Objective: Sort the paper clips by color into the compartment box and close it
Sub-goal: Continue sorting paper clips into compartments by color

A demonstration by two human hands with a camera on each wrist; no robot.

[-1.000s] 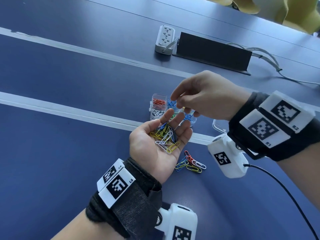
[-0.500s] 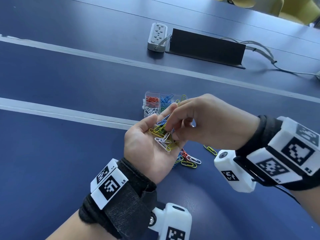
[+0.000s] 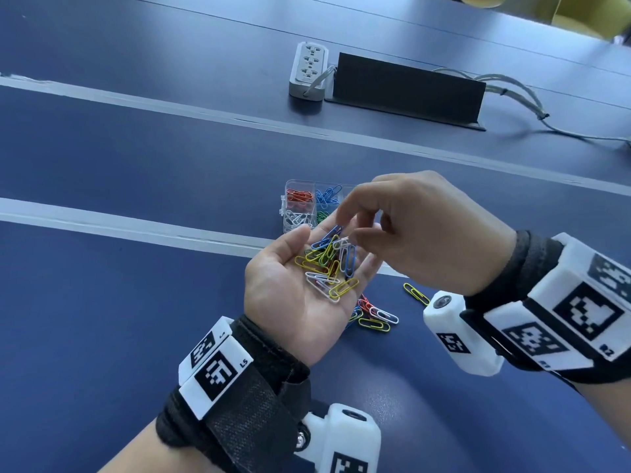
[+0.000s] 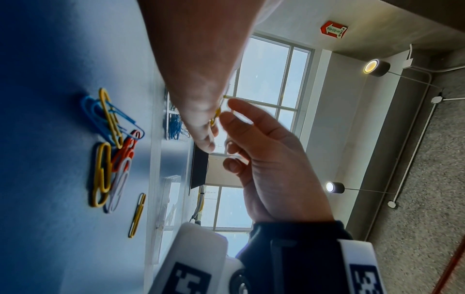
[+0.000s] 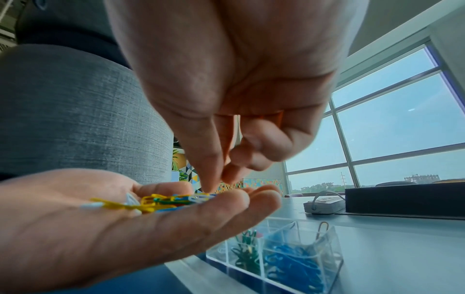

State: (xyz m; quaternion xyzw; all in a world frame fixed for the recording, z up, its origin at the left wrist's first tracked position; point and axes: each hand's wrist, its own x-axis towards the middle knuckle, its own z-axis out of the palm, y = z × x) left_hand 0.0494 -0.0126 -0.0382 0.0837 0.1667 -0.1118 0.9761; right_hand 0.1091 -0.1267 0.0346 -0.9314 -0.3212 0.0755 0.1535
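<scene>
Pinching down with thumb and forefinger, the right hand (image 3: 420,233) dips its grip into the heap of mixed paper clips (image 3: 327,264) that lies in the upturned palm of the left hand (image 3: 300,295); its fingertips (image 5: 208,185) touch a white clip at the top of the heap, though whether that clip is truly caught I cannot tell. The left hand is spread flat and slightly cupped, carrying yellow, blue, white and green clips in a tangle. Just beyond its fingers stands the clear compartment box (image 3: 300,206) on the blue table (image 3: 136,302), lid open, with red, blue, white and green clips already lying in separate cells. A small cluster of loose clips (image 3: 374,315) lies on the table under the left hand, and a lone yellow clip (image 3: 416,294) sits a little apart, near the right wrist. These clips look light, stiff and slick with their coating, and they hook into one another readily, so a single one is best taken by its rounded end and drawn out along its length, lest neighbours trail after it.
</scene>
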